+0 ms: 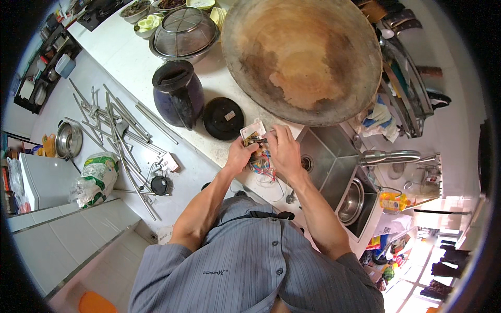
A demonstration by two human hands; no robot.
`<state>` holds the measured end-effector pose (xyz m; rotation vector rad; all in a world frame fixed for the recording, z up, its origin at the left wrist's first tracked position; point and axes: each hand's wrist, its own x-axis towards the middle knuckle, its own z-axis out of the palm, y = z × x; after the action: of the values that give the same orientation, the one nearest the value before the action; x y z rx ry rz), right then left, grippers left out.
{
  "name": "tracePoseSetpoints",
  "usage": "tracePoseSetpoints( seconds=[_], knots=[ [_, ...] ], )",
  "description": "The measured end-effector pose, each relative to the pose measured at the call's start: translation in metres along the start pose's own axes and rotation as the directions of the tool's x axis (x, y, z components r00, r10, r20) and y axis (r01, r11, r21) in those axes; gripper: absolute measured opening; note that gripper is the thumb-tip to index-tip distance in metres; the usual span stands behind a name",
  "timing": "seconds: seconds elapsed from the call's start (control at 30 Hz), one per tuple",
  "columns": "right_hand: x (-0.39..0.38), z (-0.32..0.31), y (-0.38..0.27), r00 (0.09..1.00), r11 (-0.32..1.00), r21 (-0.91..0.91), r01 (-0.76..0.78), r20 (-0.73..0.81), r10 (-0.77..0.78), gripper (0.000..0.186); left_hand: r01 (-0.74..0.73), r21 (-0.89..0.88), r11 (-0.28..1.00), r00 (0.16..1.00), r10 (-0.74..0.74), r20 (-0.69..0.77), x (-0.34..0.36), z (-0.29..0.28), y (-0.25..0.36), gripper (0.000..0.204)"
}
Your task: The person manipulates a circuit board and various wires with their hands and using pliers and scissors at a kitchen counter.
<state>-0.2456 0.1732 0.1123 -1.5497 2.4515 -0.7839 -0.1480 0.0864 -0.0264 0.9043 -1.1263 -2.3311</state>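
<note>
Over the counter's front edge, my left hand (238,157) grips a small white plastic casing (252,128) by its near side. The casing is tilted up, and electronic parts show in it. A bundle of thin coloured wires (263,168) hangs below it, with some strands over the counter edge. My right hand (286,152) is at the casing's right side, fingers bent and pressed together among the parts; what they pinch is too small to make out. Just beyond my left hand lies a round black disc (223,118) with a pale label, beside a dark blue jug (180,96).
A large round wooden board (305,57) covers the counter's far right. Behind the jug stands a mesh strainer (185,32) among bowls of food. A steel sink (326,156) with a faucet (391,156) is at my right. Metal tubes (117,133) lie scattered on the left floor.
</note>
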Motion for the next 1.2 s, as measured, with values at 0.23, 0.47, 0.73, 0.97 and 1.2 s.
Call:
tracePoseSetpoints(
  seconds=[0.23, 0.47, 0.73, 0.97, 1.2],
  knots=[
    [0.002, -0.003, -0.011, 0.997, 0.990, 0.112, 0.081, -0.015, -0.080, 0.035, -0.051, 0.082, 0.995, 0.999, 0.050, 0.017, -0.001, -0.001, 0.000, 0.029],
    [-0.003, -0.004, -0.015, 0.978, 0.979, 0.008, 0.205, -0.030, -0.205, 0.037, -0.063, 0.126, 0.990, 0.998, 0.059, 0.036, 0.005, -0.010, -0.010, 0.032],
    [-0.011, -0.005, -0.012, 0.999, 0.996, 0.083, 0.037, -0.026, -0.035, 0.041, -0.041, 0.094, 0.995, 0.999, 0.037, 0.037, -0.001, -0.004, -0.003, 0.032],
    [-0.012, -0.001, -0.006, 1.000, 0.990, 0.142, -0.013, -0.011, 0.014, 0.036, -0.073, 0.118, 0.990, 0.997, 0.067, 0.049, -0.001, -0.004, 0.000, 0.033],
    [-0.016, -0.008, -0.008, 0.995, 0.930, 0.355, -0.095, -0.005, 0.104, 0.032, -0.089, 0.036, 0.995, 0.993, 0.085, 0.083, 0.003, -0.007, -0.006, 0.031]
  ],
)
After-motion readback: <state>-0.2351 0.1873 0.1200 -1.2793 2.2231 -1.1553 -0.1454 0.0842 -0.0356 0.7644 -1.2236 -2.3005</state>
